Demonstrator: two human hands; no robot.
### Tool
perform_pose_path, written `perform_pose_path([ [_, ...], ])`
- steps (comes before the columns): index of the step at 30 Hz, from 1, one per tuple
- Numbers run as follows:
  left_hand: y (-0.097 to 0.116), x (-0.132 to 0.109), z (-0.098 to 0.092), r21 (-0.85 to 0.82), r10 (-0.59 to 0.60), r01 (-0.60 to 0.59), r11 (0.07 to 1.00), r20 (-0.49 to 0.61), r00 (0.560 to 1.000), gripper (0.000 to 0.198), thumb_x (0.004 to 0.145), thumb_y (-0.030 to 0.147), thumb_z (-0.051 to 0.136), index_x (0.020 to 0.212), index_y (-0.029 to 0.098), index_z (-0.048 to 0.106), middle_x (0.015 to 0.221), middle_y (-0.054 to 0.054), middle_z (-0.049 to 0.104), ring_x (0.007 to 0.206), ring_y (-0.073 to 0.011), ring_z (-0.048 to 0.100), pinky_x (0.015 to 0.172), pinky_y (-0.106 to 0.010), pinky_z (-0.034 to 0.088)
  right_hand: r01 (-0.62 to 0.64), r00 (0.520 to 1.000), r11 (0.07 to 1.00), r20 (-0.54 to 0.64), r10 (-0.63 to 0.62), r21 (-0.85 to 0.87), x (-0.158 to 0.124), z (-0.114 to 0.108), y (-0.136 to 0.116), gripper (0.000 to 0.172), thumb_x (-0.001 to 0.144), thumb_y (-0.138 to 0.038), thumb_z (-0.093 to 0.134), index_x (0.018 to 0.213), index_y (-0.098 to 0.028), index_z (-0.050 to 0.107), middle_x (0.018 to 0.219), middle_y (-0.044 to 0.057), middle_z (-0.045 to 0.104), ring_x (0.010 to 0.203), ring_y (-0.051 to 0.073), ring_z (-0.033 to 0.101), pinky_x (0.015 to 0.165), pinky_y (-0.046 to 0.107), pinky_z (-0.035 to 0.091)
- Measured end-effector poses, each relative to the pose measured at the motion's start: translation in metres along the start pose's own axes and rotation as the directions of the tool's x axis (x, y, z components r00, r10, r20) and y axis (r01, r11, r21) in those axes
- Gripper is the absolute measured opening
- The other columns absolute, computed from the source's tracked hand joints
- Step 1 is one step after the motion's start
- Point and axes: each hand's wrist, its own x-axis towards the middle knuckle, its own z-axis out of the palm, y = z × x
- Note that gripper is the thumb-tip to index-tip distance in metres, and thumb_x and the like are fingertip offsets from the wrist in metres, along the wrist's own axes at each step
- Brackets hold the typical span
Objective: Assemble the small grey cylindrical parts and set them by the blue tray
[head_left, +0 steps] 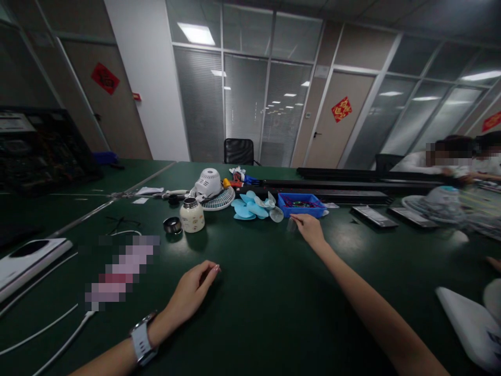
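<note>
My right hand (310, 230) reaches forward over the green table and pinches a small clear plastic piece (291, 225) by its top, just in front of the blue tray (301, 211). The piece's exact kind is hard to make out. To the left of that hand lie light-blue fan blades (249, 206), beside a clear round part (276, 214). My left hand (193, 287), with a watch (143, 339) on its wrist, rests on the table with curled fingers and thumb drawn together; nothing shows in it. A cream bottle (192, 215) without a lid stands beyond it.
A dark round lid (173, 225) sits beside the bottle. Behind are a white fan housing (210, 183) and long black bars (321, 194). A cabled phone, pixelated, lies left; a white box (31, 261) is farther left. Other people sit at the right, near phone-like slabs (374, 216).
</note>
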Motion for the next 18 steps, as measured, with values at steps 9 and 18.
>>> perform_pose_path([
  [9, 0.0009, -0.0001, -0.0005, 0.033, -0.005, 0.004, 0.999, 0.008, 1.0, 0.033, 0.095, 0.045, 0.04, 0.097, 0.021, 0.063, 0.086, -0.003, 0.068, 0.077, -0.0208, 0.062, 0.068, -0.029, 0.045, 0.008, 0.999, 1.0, 0.033, -0.007, -0.024, 0.0016, 0.0, 0.0026, 0.031, 0.088, -0.015, 0.051, 0.11, -0.023, 0.071, 0.103, 0.006, 0.074, 0.091, 0.022, 0.068, 0.082, 0.034, 0.052],
  [18, 0.0016, -0.0003, -0.0013, 0.032, 0.005, -0.005, 0.999, 0.01, 1.0, 0.03, 0.094, 0.042, 0.043, 0.098, 0.021, 0.063, 0.088, -0.004, 0.069, 0.079, -0.0215, 0.063, 0.07, -0.03, 0.046, -0.011, 0.998, 0.998, 0.068, 0.016, -0.068, 0.0, -0.0006, -0.002, 0.031, 0.093, -0.022, 0.046, 0.111, -0.019, 0.071, 0.101, 0.01, 0.073, 0.089, 0.023, 0.068, 0.083, 0.036, 0.05],
])
